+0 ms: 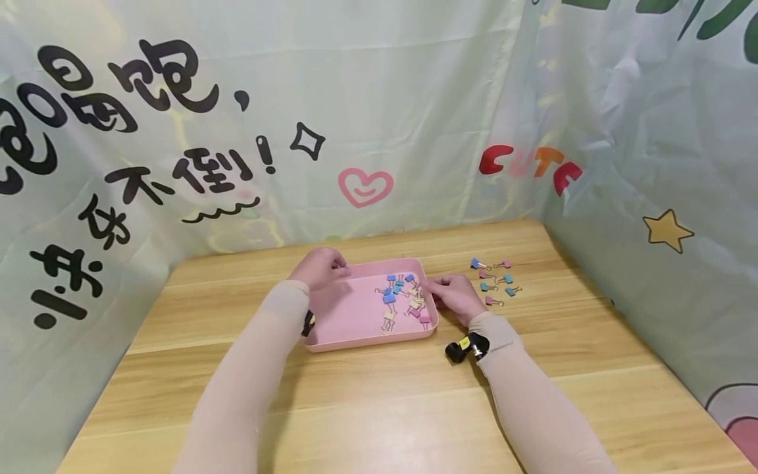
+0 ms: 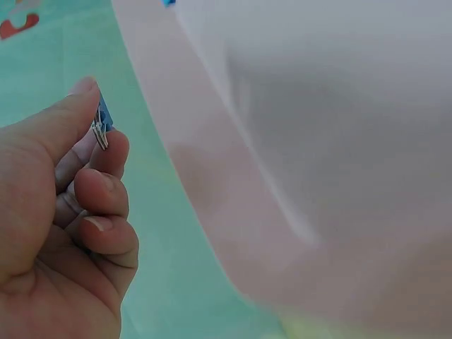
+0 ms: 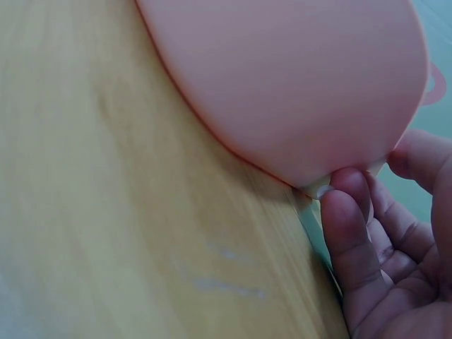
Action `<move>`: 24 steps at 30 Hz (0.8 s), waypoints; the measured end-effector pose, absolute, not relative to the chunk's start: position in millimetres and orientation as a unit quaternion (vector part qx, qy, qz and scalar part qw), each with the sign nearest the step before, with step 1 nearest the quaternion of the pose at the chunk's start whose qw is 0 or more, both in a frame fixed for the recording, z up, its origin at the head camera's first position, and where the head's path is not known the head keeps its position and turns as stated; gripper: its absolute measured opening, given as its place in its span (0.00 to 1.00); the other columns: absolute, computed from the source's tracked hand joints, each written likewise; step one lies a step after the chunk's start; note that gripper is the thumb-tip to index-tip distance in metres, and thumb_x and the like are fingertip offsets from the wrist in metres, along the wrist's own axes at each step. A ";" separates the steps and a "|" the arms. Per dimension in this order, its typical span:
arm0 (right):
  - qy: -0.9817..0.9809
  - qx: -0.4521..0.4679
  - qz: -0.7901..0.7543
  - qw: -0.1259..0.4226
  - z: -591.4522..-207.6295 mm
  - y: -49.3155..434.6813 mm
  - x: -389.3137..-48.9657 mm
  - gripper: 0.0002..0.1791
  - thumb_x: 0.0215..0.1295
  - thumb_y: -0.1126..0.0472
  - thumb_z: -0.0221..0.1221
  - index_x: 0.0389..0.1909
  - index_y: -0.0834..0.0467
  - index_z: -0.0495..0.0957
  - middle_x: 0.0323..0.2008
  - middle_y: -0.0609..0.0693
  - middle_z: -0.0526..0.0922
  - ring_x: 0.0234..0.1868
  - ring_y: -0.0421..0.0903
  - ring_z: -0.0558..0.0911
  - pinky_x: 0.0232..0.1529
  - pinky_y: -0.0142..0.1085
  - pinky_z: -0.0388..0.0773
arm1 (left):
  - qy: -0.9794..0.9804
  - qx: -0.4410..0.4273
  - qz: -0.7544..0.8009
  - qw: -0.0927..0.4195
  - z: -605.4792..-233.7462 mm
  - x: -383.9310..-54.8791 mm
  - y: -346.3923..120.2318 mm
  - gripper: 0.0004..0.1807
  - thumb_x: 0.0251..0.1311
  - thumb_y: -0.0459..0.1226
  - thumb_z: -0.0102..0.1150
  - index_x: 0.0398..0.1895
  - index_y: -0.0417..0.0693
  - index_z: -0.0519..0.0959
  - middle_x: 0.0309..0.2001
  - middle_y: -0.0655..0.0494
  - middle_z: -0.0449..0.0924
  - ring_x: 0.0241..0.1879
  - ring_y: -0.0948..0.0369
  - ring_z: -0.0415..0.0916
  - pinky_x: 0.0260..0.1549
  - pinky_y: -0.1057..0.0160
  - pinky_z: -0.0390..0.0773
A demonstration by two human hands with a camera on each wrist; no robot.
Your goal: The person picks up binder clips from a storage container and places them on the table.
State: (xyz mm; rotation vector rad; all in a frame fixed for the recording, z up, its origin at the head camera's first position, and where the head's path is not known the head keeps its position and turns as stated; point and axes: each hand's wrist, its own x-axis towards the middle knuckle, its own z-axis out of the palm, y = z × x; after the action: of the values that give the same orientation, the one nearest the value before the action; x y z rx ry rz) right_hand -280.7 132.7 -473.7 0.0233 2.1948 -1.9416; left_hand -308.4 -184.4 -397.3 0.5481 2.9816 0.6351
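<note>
My left hand [image 1: 320,268] is over the far left corner of the pink tray [image 1: 343,313]. In the left wrist view its thumb and index finger pinch a small blue binder clip [image 2: 105,113], with the other fingers curled below. At the tray's right side, my right hand [image 1: 456,296] grips the wall, thumb and fingers meeting at the edge in the right wrist view. Inside the tray's right half lie several binder clips [image 1: 389,299] in blue, teal, cream and pink. The left half of the tray floor is bare apart from a shadow.
Several loose binder clips [image 1: 487,287] in blue, teal and pink lie on the wooden table [image 1: 379,408] to the right of the tray. Printed cloth [image 1: 414,118] hangs behind the table and along its sides. A black wrist camera [image 1: 468,347] sits on the right wrist.
</note>
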 end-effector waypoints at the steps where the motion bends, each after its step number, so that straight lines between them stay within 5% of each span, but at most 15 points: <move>1: 0.744 0.009 -0.660 0.107 -473.9 132.8 -280.5 0.20 0.63 0.56 0.63 0.46 0.69 0.79 0.37 0.58 0.84 0.31 0.46 0.83 0.34 0.36 0.81 | 0.963 0.172 0.206 0.020 -396.1 -306.6 -191.2 0.12 0.60 0.44 0.65 0.38 0.45 0.84 0.36 0.54 0.82 0.38 0.58 0.78 0.43 0.57 0.77; 10: 0.744 0.004 -0.660 0.107 -474.5 133.5 -281.0 0.20 0.63 0.56 0.63 0.47 0.69 0.79 0.38 0.59 0.83 0.31 0.46 0.83 0.34 0.37 0.81 | 0.969 0.131 0.207 -0.003 -391.6 -285.1 -259.3 0.14 0.61 0.44 0.63 0.38 0.42 0.84 0.38 0.49 0.83 0.39 0.53 0.79 0.43 0.51 0.77; 15: 0.742 0.004 -0.662 0.106 -473.6 134.1 -280.5 0.20 0.63 0.56 0.63 0.46 0.69 0.79 0.37 0.59 0.83 0.31 0.46 0.83 0.34 0.37 0.81 | 0.972 0.127 0.197 -0.029 -399.9 -274.2 -299.9 0.14 0.59 0.45 0.65 0.35 0.41 0.85 0.32 0.52 0.83 0.32 0.57 0.77 0.37 0.54 0.76; 24: 0.737 0.001 -0.667 0.109 -473.6 134.1 -281.2 0.20 0.63 0.56 0.63 0.46 0.69 0.80 0.37 0.59 0.83 0.30 0.47 0.82 0.33 0.37 0.81 | 0.976 0.063 0.207 0.005 -422.3 -246.1 -359.6 0.10 0.61 0.42 0.63 0.31 0.44 0.84 0.26 0.55 0.80 0.26 0.59 0.72 0.29 0.59 0.72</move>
State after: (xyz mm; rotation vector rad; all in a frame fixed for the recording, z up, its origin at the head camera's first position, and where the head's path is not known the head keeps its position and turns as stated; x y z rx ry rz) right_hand -281.2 134.1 -473.6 0.0029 2.1688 -1.9607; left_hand -246.1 -359.6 -422.3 0.1966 3.0575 0.6498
